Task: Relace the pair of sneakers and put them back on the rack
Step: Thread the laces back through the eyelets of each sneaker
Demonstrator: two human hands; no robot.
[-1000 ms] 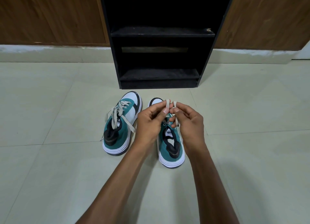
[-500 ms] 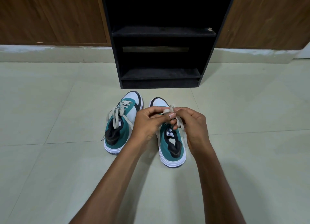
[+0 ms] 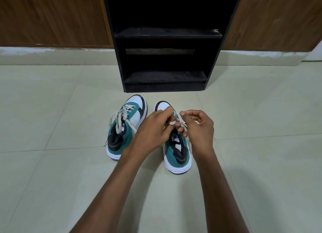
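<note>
Your left hand (image 3: 153,126) is curled over the tongue of the right sneaker (image 3: 176,145), its fingers pinched shut on a loop of the pale lace (image 3: 172,122). Your right hand (image 3: 198,126) sits just beside it, fingers half curled, the thumb and forefinger close together but not clearly closed on anything; lace strands run under it, and you cannot tell from here whether it grips them.

Going by size: the black rack (image 3: 165,58) stands against the wall straight ahead, both shelves in view bare. The tiled floor (image 3: 52,180) holds the pair just in front of it, toes pointing at the rack. The left sneaker (image 3: 125,128) looks laced already, with a loose bow and long ends trailing to the floor beside it.

You appear to be tying off the second shoe, so the lacing step is nearly done. The next move probably calls for you to take the free strand with your right hand, wrap it round the loop your left hand holds and pull both snug, keeping tension so the loop does not slip. After that, lift both shoes onto a shelf.

Your hands hide the eyelets and most of the lacing on the right sneaker, so whether every row is threaded is unclear. The rack's top is cut off by the frame.
</note>
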